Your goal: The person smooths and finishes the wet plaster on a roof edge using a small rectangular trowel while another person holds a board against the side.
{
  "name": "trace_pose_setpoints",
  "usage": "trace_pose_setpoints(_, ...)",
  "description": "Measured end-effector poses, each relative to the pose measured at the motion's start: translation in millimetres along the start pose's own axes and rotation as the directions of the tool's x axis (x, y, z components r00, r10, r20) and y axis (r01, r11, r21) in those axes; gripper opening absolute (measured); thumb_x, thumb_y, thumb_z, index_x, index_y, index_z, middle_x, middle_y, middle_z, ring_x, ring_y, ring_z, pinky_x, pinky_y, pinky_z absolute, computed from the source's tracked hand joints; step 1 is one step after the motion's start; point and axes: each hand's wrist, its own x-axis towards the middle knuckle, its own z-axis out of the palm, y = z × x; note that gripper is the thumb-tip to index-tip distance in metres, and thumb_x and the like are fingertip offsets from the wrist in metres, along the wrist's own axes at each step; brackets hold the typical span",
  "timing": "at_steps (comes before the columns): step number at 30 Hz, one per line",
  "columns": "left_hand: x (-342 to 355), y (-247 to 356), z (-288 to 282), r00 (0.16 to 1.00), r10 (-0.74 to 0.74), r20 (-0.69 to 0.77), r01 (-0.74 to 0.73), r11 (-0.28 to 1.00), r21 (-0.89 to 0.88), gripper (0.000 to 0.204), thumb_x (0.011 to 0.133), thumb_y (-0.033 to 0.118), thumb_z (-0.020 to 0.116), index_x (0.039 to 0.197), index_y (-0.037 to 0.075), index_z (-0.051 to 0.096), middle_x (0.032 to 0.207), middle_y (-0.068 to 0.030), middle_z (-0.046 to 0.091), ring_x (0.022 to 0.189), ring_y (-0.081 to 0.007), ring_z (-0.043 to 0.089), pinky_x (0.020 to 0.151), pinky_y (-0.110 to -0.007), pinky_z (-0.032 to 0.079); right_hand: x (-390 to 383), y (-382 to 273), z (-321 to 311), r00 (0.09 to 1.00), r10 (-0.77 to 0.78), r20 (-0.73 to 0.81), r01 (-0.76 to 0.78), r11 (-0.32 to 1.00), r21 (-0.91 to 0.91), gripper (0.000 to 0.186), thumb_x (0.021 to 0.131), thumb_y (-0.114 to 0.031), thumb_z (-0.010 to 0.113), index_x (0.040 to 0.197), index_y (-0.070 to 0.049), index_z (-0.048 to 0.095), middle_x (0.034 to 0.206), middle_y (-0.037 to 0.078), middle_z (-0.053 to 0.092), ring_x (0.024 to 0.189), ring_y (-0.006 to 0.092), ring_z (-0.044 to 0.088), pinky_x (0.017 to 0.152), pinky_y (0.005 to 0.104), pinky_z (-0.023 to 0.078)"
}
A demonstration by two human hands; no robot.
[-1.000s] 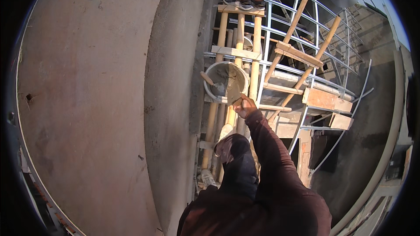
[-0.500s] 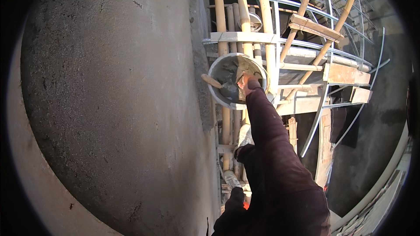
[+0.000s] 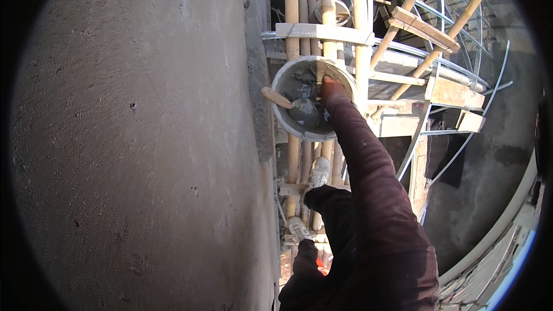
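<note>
A round bucket (image 3: 280, 120) coated with grey mortar (image 3: 314, 116) stands on the bamboo poles ahead of me. My right hand (image 3: 333, 92) reaches down inside its right part. Its fingers are curled closed, but whatever they hold is hidden by the hand and the shade. Across the bucket's left rim lies the wooden handle (image 3: 277, 98) of a trowel; its mortar-smeared blade (image 3: 303, 109) points into the bucket. No hand touches that trowel. My left hand is out of the picture.
A rough plastered wall (image 3: 144, 138) fills the left side. Bamboo poles (image 3: 292, 17) form the narrow walkway, with gaps between them. My shoes (image 3: 318, 171) stand on it. A wooden crosspiece (image 3: 322, 33), a second bucket (image 3: 340, 12) and metal strips (image 3: 495, 109) lie beyond and right.
My right hand has shifted slightly to the right and up within the bucket, showing more mortar. The whole view has shifted a little; the trowel still rests on the rim.
</note>
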Motion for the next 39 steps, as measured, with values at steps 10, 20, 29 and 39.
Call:
trace_pose_setpoints(10, 2.0, 6.6, 2.7, 1.0, 0.005, 0.003, -0.005, 1.0, 0.026, 0.047, 0.111, 0.036, 0.05, 0.126, -0.004, 0.068, 0.128, -0.0208, 0.068, 0.114, -0.0338, 0.066, 0.1, -0.044, 0.052, -7.6, -12.1, -16.4, 0.966, 0.101, 0.236, -0.091, 0.994, -0.055, 0.038, 0.092, -0.012, 0.075, 0.128, -0.001, 0.071, 0.136, 0.024, 0.069, 0.128, 0.035, 0.068, 0.104, 0.0436, 0.058)
trace_pose_setpoints(20, -1.4, -0.4, -18.6, 0.999, 0.002, -0.041, -0.002, 1.0, -0.006, 0.047, 0.112, 0.036, 0.049, 0.127, -0.005, 0.068, 0.129, -0.0212, 0.068, 0.115, -0.0342, 0.066, 0.102, -0.045, 0.052, -7.7, 1.0, -70.4, 0.92, 0.237, 0.311, -0.292, 0.946, 0.144, 0.043, 0.088, -0.029, 0.076, 0.126, -0.008, 0.076, 0.126, 0.016, 0.076, 0.12, 0.0333, 0.072, 0.102, 0.0418, 0.056)
trace_pose_setpoints(29, -18.5, -5.4, -36.3, 0.998, -0.007, -0.06, 0.009, 0.999, 0.037, 0.047, 0.112, 0.035, 0.049, 0.127, -0.005, 0.068, 0.13, -0.0217, 0.068, 0.116, -0.0346, 0.066, 0.103, -0.046, 0.051, -25.2, -2.8, -20.2, 0.995, 0.012, 0.1, -0.006, 0.998, -0.067, 0.034, 0.093, -0.023, 0.071, 0.121, -0.005, 0.076, 0.125, 0.027, 0.072, 0.124, 0.0373, 0.069, 0.102, 0.0456, 0.057)
trace_pose_setpoints(39, -11.8, -2.6, -26.1, 0.999, -0.027, -0.027, 0.028, 0.997, 0.073, 0.048, 0.113, 0.035, 0.048, 0.128, -0.006, 0.067, 0.132, -0.0221, 0.067, 0.117, -0.0351, 0.066, 0.105, -0.047, 0.051, 4.5, 23.2, 6.2, 0.881, -0.137, 0.454, 0.291, 0.912, -0.288, 0.043, 0.088, -0.036, 0.082, 0.121, -0.009, 0.076, 0.131, 0.016, 0.073, 0.125, 0.0334, 0.069, 0.102, 0.0463, 0.057)
